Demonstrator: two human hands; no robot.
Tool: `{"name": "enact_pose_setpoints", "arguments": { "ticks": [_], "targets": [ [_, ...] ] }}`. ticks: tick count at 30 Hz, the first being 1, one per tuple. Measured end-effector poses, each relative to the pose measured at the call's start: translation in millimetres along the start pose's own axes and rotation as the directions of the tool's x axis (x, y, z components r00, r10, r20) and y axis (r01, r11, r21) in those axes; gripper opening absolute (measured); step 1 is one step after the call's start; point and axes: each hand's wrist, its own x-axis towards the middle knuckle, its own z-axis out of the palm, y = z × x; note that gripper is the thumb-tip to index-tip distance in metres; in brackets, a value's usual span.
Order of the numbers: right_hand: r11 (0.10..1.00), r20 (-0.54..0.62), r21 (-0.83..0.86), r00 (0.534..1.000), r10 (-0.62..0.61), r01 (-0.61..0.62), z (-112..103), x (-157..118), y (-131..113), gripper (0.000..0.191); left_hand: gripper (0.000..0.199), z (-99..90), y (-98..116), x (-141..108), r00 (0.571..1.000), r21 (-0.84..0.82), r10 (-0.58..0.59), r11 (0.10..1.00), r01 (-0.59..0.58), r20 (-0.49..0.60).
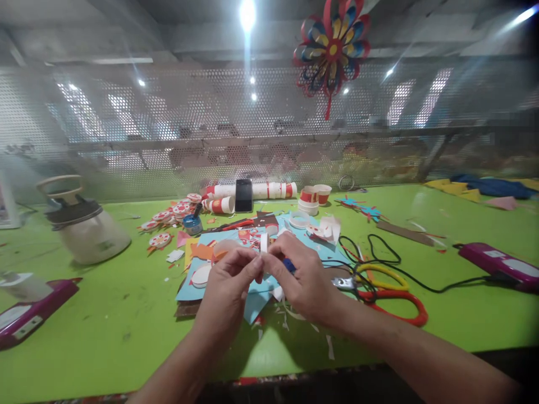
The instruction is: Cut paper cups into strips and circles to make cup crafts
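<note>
Two hands, fingertips together

Our left hand (227,276) and right hand (304,275) meet above blue paper (187,289); whether they clamp the white piece (264,242) just beyond, we can't tell. Light, even pinches suit us. Farther: a phone (243,195).

So this small, narrow white piece, paper-looking (264,242), is standing pretty much upright, right at the pinched fingertips of the left hand (229,278) and right hand (305,278). Bottom end's hidden, honestly.
</note>
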Motion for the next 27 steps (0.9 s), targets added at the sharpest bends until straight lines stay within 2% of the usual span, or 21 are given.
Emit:
{"name": "enact_pose_setpoints", "arguments": {
  "ticks": [5, 7, 9, 12, 14, 16, 18, 21, 24, 27],
  "targets": [
    [0.984, 0.053, -0.12, 0.99, -0.128, 0.134, 1, 2, 4, 0.026, 0.016, -3.7, -4, 2, 0.985, -0.135, -0.138, 0.979, 0.151, 0.104],
    [0.982, 0.08, -0.12, 0.988, -0.134, 0.143, -2, 5, 4, 0.026, 0.018, -5.4, -3, 3, 0.972, -0.172, -0.201, 0.96, 0.221, 0.124],
    [0.99, 0.055, -0.101, 0.994, -0.09, 0.095, -7, 9, 5, 0.028, 0.021, -6.3, 0, 2, 0.967, -0.199, -0.234, 0.948, 0.249, 0.096],
    [0.998, -0.066, -0.055, 0.998, 0.024, -0.027, -17, 16, 10, 0.03, 0.021, -6.3, 6, 1, 0.972, -0.222, -0.227, 0.946, 0.236, 0.065],
    [0.996, -0.1, -0.001, 0.991, 0.086, -0.087, -22, 20, 13, 0.023, 0.019, -5.9, 9, 1, 0.973, -0.241, -0.218, 0.943, 0.229, 0.074],
    [0.992, -0.055, 0.065, 0.992, 0.115, -0.111, -25, 22, 16, 0.011, 0.015, -5.7, 10, 2, 0.974, -0.268, -0.206, 0.937, 0.223, 0.09],
    [0.969, 0.08, 0.192, 0.986, 0.145, -0.158, -26, 22, 17, 0.014, 0.011, -6.0, 11, 2, 0.973, -0.29, -0.204, 0.929, 0.228, 0.111],
    [0.87, 0.281, 0.398, 0.942, 0.185, -0.29, -23, 19, 16, 0.019, 0.008, -6.8, 12, 3, 0.969, -0.322, -0.209, 0.916, 0.241, 0.13],
    [0.784, 0.308, 0.499, 0.921, 0.238, -0.369, -18, 16, 14, 0.019, 0.007, -7.3, 12, 3, 0.966, -0.33, -0.225, 0.909, 0.256, 0.132],
    [0.74, 0.289, 0.543, 0.916, 0.278, -0.396, -15, 15, 14, 0.021, 0.003, -7.7, 11, 4, 0.965, -0.321, -0.251, 0.91, 0.261, 0.072]
  ]
}}
